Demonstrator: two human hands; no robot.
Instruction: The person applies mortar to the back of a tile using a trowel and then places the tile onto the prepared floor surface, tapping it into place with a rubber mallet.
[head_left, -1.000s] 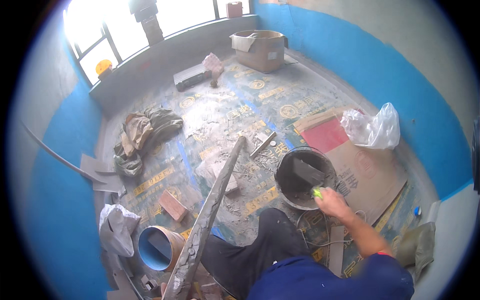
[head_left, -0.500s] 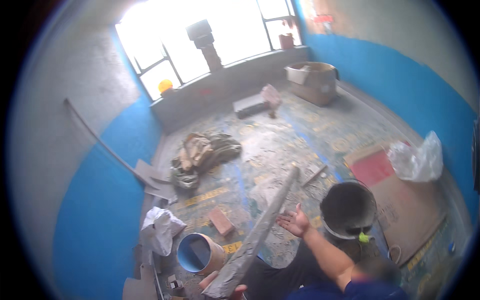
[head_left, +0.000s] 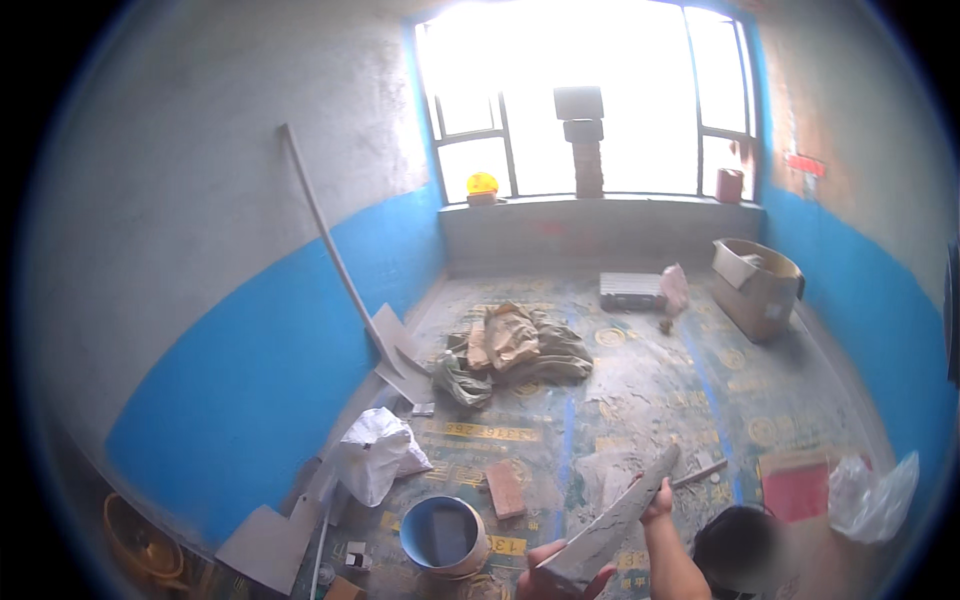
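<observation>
Bar [head_left: 618, 520], already looking grey-coated and rough on top but not yet set down, is slanting near you, left of the bucket [head_left: 706, 535], while your left hand [head_left: 541, 560] is clasping its near end and your right hand [head_left: 658, 501] is gripping its right side farther along.

"What does the bar [head_left: 612, 522] look like?"
"Long, straight and grey, with a rough, crusted surface and darker streaks along it."
"How is it held?"
"On a slant, its broad-looking near end toward the left and the far end pointing forward and to the right."
"And where?"
"Low in the view, right of the middle, in front of the person."
</observation>
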